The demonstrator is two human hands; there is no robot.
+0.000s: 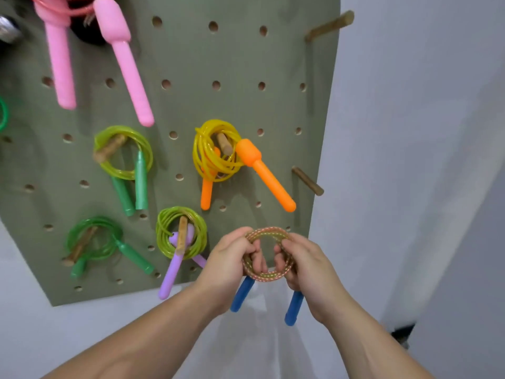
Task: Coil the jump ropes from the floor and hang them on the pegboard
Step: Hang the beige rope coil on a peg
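Hands [229, 258] [306, 265] gripping braided rope coil [269, 277], pegboard [246, 64] behind

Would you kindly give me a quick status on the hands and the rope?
Left hand and right hand grip braided coil, blue handles dangling. Bare peg above right. Nothing between.

The pegboard [232, 64] is olive green with brown wooden pegs [307, 181]; the wall [410, 132] is pale grey; the braided rope [269, 277] is salmon flecked yellow-green, with blue handles [241, 295]; a yellow coil [198, 154] has orange handles [266, 176]; a lime coil [161, 231] has lilac handles [170, 277].
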